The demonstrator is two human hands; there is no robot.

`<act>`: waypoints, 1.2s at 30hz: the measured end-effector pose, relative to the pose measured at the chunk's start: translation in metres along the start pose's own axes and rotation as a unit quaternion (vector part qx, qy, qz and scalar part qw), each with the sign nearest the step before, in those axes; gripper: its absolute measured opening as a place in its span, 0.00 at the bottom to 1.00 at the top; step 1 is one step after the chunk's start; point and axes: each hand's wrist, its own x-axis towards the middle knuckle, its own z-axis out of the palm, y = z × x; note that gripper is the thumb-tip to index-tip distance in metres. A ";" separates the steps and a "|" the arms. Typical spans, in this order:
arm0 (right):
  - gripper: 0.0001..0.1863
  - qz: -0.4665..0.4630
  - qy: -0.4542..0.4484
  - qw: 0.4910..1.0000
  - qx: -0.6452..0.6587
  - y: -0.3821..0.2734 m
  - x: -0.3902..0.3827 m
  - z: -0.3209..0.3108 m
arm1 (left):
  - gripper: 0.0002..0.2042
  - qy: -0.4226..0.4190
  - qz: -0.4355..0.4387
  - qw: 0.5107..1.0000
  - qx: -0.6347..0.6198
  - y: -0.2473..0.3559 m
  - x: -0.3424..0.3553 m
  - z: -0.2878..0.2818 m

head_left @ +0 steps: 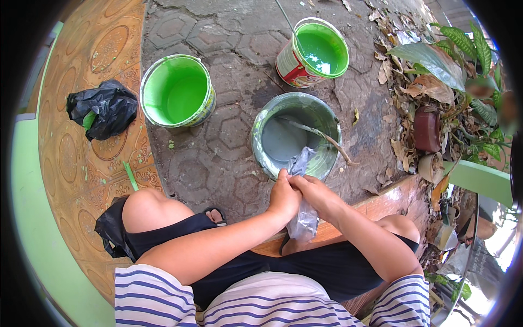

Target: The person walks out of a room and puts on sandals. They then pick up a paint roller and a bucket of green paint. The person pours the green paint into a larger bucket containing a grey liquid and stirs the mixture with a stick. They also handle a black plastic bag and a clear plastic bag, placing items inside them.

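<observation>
Both my hands meet over the near rim of a grey-green bucket [260,126]. My left hand [285,195] is closed around a clear plastic bag [303,222], and my right hand [316,194] grips the same bag beside it. One end of the bag reaches over the bucket's opening; the other hangs toward my lap. Greyish liquid [283,139] lies in the bucket. A crooked stick [324,136] leans in it, its end sticking out past the right rim. The fingertips are partly hidden by the hands themselves.
A bucket of green paint [205,111] stands at the left, and a red-and-white paint bucket [292,66] with a thin rod [287,20] at the back. A black plastic bag [111,117] and a green strip [130,175] lie on orange tiles. Plants [436,62] and dry leaves line the right.
</observation>
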 end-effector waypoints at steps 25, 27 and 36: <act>0.13 -0.024 0.033 0.984 0.173 -0.017 0.008 -0.012 | 0.14 0.026 0.148 0.975 0.161 0.030 -0.017 -0.011; 0.12 -0.004 0.032 0.980 0.196 -0.022 0.005 -0.010 | 0.12 0.018 0.184 0.968 0.168 0.036 -0.020 -0.013; 0.16 0.016 -0.035 0.978 0.206 -0.029 0.002 -0.016 | 0.12 0.013 0.321 0.907 0.274 0.028 -0.023 -0.020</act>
